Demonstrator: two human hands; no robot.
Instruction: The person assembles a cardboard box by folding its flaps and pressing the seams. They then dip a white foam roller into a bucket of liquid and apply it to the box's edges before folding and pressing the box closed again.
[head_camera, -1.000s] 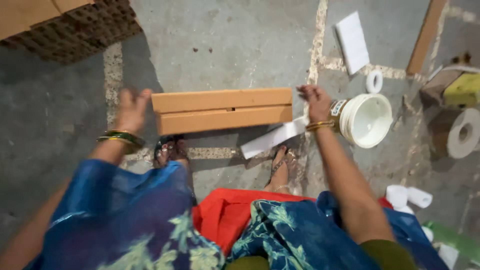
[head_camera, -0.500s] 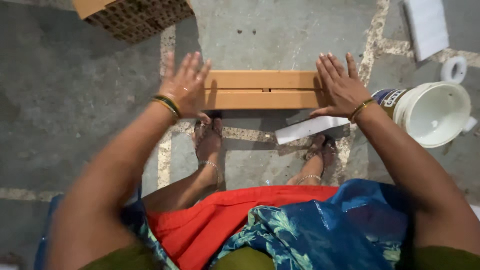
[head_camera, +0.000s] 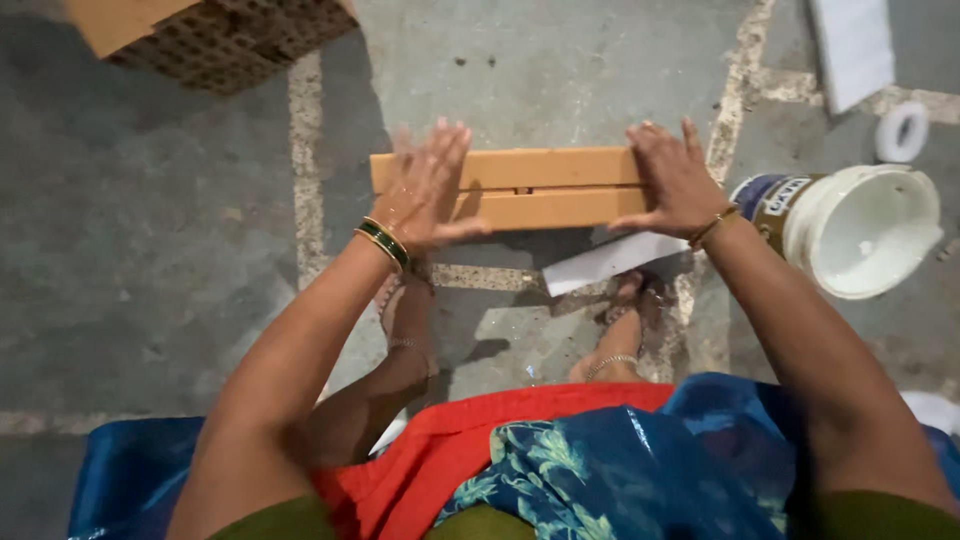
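Left hand (head_camera: 425, 190) motion-blurred at fingers, covering left end of wooden block (head_camera: 545, 187); right hand (head_camera: 672, 180) hides its right end; perforated brick (head_camera: 215, 35) and white slab (head_camera: 850, 45) cropped by top edge.

We see a moderately bright scene under soft, even light with a cool cast on the grey concrete floor (head_camera: 180, 260). A dim patch sits at nine o'clock. Short shadows fall beneath the two stacked orange wooden blocks (head_camera: 540, 187), and the arms throw soft shadows toward six o'clock. The left hand (head_camera: 425, 190) is smeared by motion blur at its fingertips; the right hand (head_camera: 672, 180) is sharper. The white plastic bucket (head_camera: 870, 235) at three o'clock is bright, near overexposed. Edges bow from wide-angle distortion, and the blue patterned cloth (head_camera: 620, 470) at six o'clock looks soft.
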